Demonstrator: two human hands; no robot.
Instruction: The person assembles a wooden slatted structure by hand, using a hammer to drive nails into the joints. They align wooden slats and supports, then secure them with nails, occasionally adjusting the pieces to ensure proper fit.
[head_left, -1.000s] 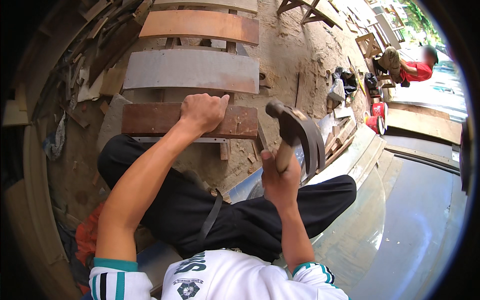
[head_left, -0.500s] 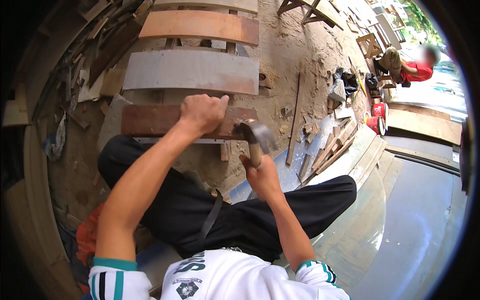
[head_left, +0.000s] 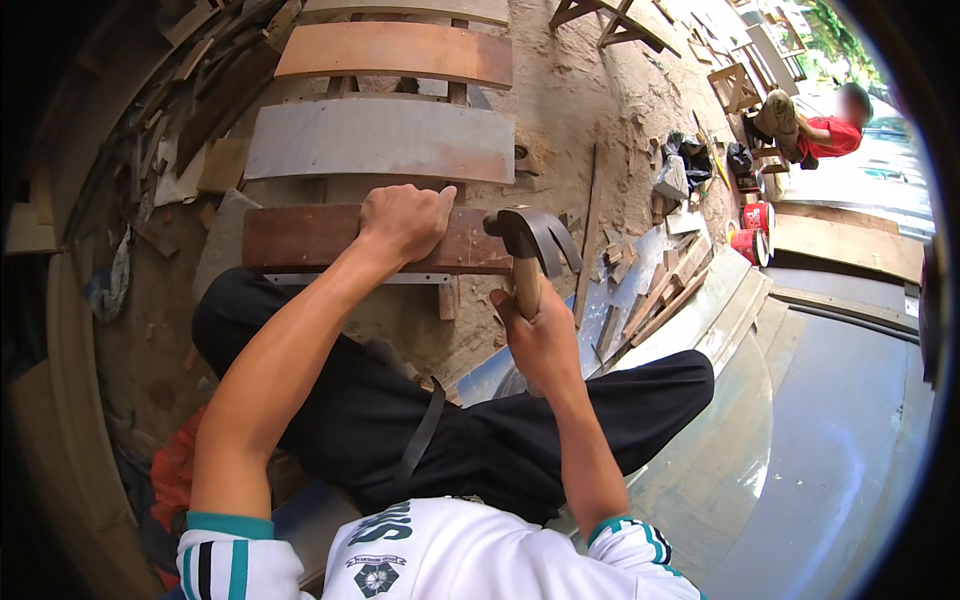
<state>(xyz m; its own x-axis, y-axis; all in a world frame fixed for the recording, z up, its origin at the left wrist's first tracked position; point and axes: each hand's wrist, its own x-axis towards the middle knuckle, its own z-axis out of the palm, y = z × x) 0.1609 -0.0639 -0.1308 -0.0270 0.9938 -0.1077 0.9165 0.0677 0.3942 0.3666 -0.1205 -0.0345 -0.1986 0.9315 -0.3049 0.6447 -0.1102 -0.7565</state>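
A claw hammer stands upright in my right hand, which is closed round its pale wooden handle. Its dark head is over the right end of a reddish-brown wooden slat, with the claw pointing right. My left hand lies across the middle of this slat, fingers curled over its far edge and thumb sticking out to the right. Beneath the near edge of the slat runs a thin pale strip. Farther away, a grey slat and an orange-brown slat sit in the same row.
Scrap wood is piled to the right, near large flat sheets. More boards lean at the left. Red-labelled cans stand far right, where a person in a red top sits. A wooden trestle is at the back.
My right hand and the hammer have shifted slightly right, and the hammer head has come away from the slat's end. My left hand stays on the slat.
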